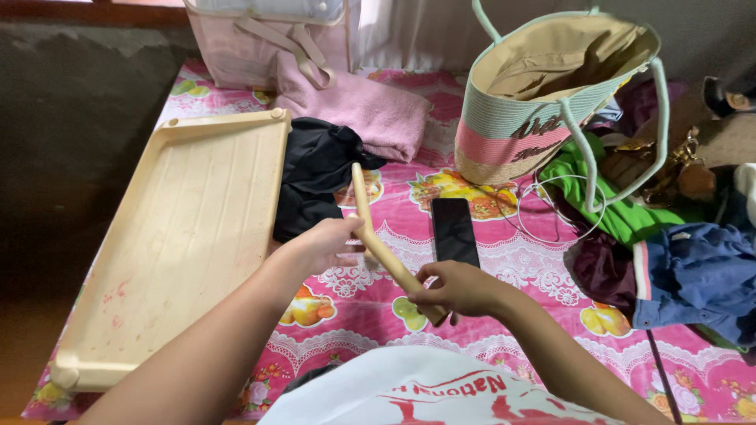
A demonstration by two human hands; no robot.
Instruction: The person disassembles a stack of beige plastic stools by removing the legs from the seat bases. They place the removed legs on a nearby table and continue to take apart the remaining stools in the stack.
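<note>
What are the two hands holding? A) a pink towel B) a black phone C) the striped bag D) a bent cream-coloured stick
D: the left hand and the right hand each grip one end of the bent cream-coloured stick, while the black phone lies untouched on the pink cloth.

Matt cream plastic forms the tray (169,236) and angled leg piece (378,244); the phone (454,231) is glossy black, the striped bag (535,118) coarsely woven.
</note>
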